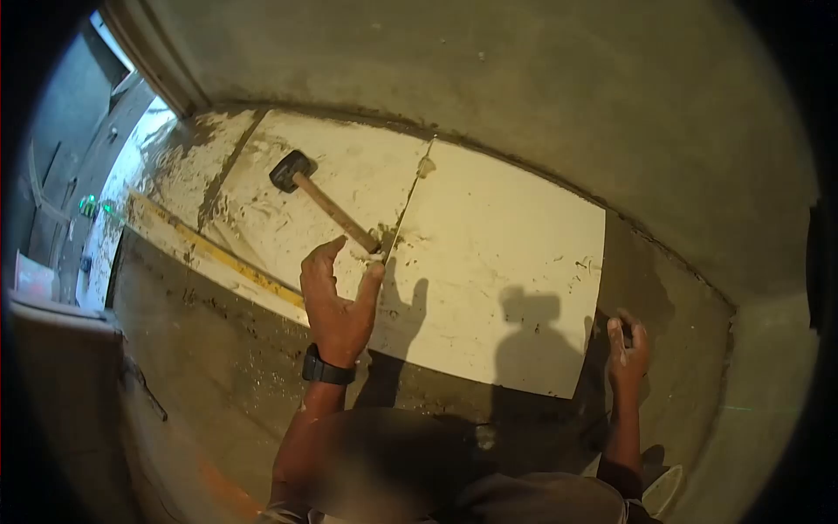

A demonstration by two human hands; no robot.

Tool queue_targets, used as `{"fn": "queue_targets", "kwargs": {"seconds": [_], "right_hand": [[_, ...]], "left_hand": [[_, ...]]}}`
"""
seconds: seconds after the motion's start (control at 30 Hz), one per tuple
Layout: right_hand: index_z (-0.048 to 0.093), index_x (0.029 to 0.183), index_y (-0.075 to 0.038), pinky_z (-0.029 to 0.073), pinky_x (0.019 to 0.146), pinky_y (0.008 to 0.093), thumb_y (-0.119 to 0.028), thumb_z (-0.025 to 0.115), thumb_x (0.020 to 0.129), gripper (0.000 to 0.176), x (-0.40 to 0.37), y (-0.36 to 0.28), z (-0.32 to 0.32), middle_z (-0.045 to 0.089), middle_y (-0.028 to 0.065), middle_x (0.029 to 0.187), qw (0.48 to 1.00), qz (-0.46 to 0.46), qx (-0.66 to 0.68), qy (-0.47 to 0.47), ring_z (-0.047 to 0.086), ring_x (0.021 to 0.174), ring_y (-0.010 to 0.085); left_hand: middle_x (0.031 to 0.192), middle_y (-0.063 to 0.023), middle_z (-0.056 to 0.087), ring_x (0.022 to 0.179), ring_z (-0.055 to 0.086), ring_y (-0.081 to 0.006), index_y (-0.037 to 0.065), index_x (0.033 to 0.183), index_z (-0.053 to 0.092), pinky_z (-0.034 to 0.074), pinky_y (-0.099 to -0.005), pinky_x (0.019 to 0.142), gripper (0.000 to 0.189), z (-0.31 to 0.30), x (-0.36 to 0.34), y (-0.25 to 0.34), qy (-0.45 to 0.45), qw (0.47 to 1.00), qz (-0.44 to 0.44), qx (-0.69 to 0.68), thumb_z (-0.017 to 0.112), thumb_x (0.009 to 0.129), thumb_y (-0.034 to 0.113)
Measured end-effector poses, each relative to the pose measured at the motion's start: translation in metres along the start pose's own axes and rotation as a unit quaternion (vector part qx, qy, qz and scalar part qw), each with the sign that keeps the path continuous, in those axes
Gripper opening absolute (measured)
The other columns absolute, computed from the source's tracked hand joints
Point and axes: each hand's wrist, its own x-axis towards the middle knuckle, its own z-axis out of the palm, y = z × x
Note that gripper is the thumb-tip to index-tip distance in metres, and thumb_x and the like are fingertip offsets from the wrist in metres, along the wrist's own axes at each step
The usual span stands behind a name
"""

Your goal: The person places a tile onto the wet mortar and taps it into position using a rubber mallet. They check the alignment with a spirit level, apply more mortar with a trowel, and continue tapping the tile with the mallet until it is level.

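Observation:
My left hand (pixel 337 307), with a black watch (pixel 327 367) on its wrist, is held over the front part of the white floor tiles. Its thumb and forefinger are apart, close to the handle end of a mallet (pixel 336 212) with a black head and wooden handle. The mallet lies on the left tile (pixel 271 205). A narrow joint (pixel 403 214) with bits of mortar separates it from the right tile (pixel 506 244). Beyond that tile's right edge, my right hand (pixel 629 352) has curled fingers; whatever they may hold cannot be made out.
A long yellow straightedge or level (pixel 223 253) lies along the left tile's front side. Grey walls (pixel 541 96) stand behind and to the right. Dark, gritty floor (pixel 209 349) borders the tiles. A pale rounded rim (pixel 666 491) shows at lower right, and a doorway (pixel 131 175) at left.

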Motion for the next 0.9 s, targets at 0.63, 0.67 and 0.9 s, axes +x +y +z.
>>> {"fn": "queue_targets", "kwargs": {"seconds": [0.63,0.67,0.9], "right_hand": [[0.057,0.133,-0.004,0.051,0.093,0.0487,-0.037,0.066,0.096,0.051,0.009,-0.22,0.272,0.062,0.0213,0.117,0.837,-0.397,-0.047,-0.373,0.063,0.11,0.0378],[0.055,0.135,-0.004,0.051,0.093,0.0491,-0.035,0.066,0.096,0.051,0.005,-0.238,0.287,0.062,0.0208,0.117,0.85,-0.383,-0.044,-0.36,0.062,0.112,0.0365],[0.056,0.128,-0.002,0.055,0.089,0.0483,-0.032,0.066,0.094,0.046,-0.015,-0.266,0.38,0.064,0.0204,0.118,0.859,-0.426,-0.089,-0.269,0.066,0.106,0.0367]], "left_hand": [[0.167,-0.0271,0.017,0.156,0.012,-0.0405,-0.006,0.158,0.021,0.008,-0.0698,0.119,0.098,0.036,-0.142,-0.068,-0.248,0.939,-0.003,0.238,0.052,0.096,0.064],[0.167,-0.0269,0.017,0.156,0.012,-0.0406,-0.006,0.158,0.021,0.008,-0.0696,0.119,0.099,0.037,-0.142,-0.068,-0.248,0.938,-0.004,0.242,0.052,0.096,0.064],[0.166,-0.0273,0.017,0.156,0.012,-0.041,-0.007,0.158,0.019,0.008,-0.0694,0.12,0.096,0.036,-0.136,-0.053,-0.266,0.926,-0.036,0.266,0.053,0.097,0.059]]}}
